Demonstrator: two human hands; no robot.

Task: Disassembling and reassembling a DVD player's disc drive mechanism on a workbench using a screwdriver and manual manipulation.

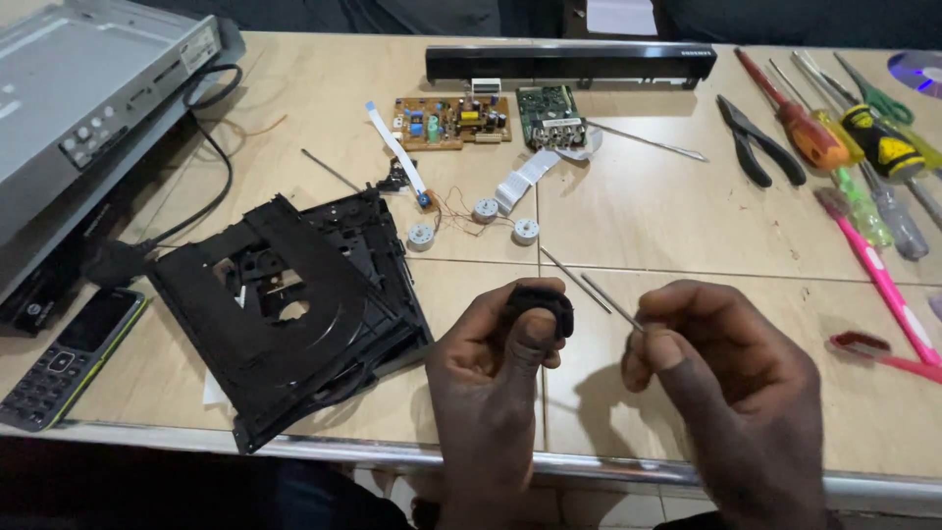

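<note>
Left hand (488, 373) pinches a small black plastic part (539, 300); right hand (721, 378) grips a thin metal rod (610, 300) just beside it, above the desk (687, 226).

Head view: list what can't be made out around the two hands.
- Small black part: the left hand covers most of it.
- Thin metal rod: its lower end is hidden in the right hand.
- Disc: cut off by the right edge.
- Circuit boards: components too small.

Just ahead of the hands (589, 373), bare surface (677, 211) lies open up to the circuit boards (453, 122). To their left the black disc tray (285, 314) blocks the way; to their right, screwdrivers (834, 128) and a pink toothbrush (878, 275) crowd the edge.
</note>
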